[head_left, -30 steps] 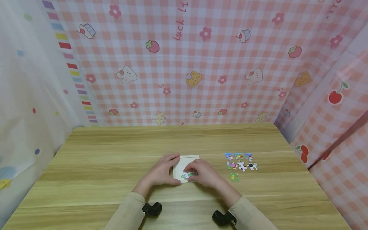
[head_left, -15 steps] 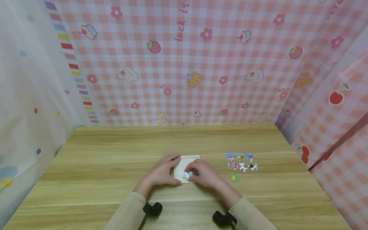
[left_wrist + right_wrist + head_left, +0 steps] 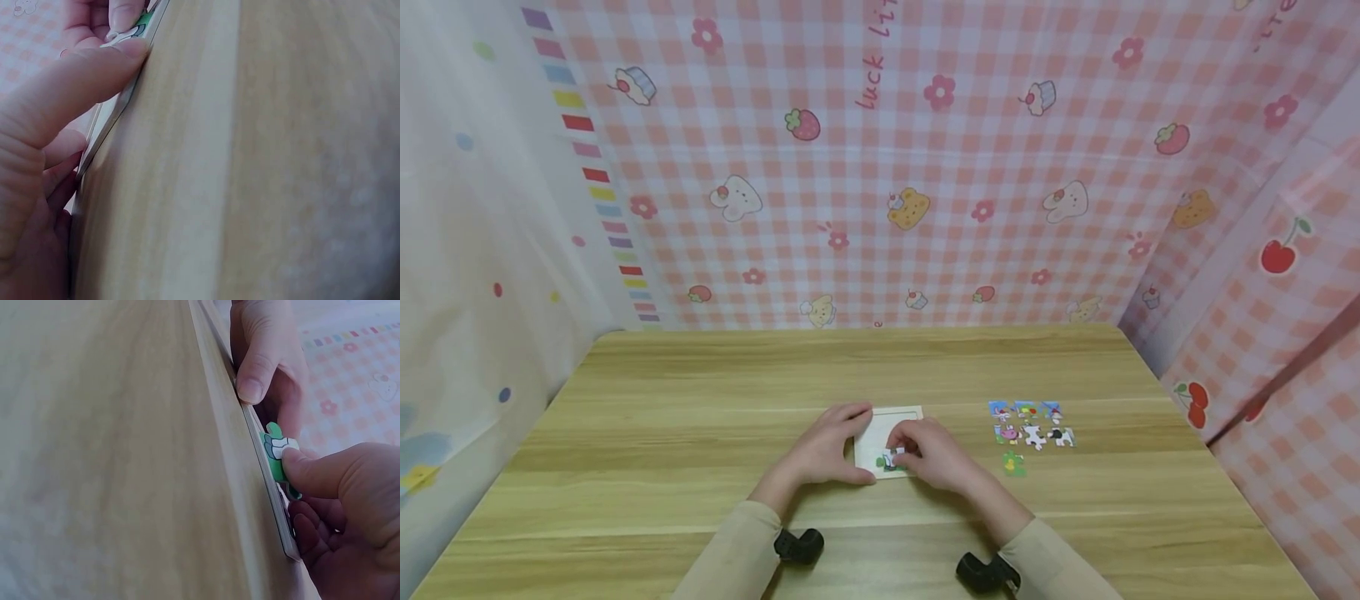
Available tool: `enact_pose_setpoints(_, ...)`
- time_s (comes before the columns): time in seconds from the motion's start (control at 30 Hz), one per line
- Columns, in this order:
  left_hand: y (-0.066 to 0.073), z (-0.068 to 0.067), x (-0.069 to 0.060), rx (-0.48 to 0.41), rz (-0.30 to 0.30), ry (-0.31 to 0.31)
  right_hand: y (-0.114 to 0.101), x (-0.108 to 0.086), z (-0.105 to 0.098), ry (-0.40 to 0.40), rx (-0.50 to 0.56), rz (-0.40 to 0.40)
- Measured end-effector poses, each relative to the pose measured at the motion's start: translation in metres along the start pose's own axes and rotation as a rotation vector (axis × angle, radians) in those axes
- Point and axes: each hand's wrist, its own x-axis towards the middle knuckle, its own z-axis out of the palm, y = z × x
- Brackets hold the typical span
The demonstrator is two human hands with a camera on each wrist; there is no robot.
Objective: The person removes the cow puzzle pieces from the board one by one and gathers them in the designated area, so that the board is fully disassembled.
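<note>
A shallow wooden puzzle tray [image 3: 869, 437] lies flat on the table. My left hand [image 3: 827, 447] holds its left side, thumb at the near corner and fingers near the far corner. Above the tray's near side, my right hand [image 3: 931, 452] pinches a green and white puzzle piece [image 3: 891, 458]. The right wrist view shows that green puzzle piece [image 3: 275, 455] slightly tilted at the tray's near edge, under my right thumb. My fingers hide part of the piece and the tray's right side.
Several loose puzzle pieces [image 3: 1033, 437] lie in rows right of the tray, with a green piece [image 3: 1013, 464] nearest me. The wooden table [image 3: 700, 400] extends around the tray. A pink checked curtain [image 3: 850, 167] hangs behind it.
My right fingers have shifted slightly on the green and white piece, and it has turned a little over the tray. My left hand stays on the tray.
</note>
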Motion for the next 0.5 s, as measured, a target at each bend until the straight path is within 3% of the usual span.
enact_pose_setpoints(0.27, -0.0009, 0.0008, -0.0004, 0.000, -0.003, 0.003, 0.0008, -0.0021, -0.0012, 0.010, 0.031, -0.019)
enact_pose_setpoints(0.5, -0.0005, 0.0009, -0.0009, -0.001, -0.008, 0.000, 0.0011, -0.0031, -0.0031, 0.009, 0.128, 0.011)
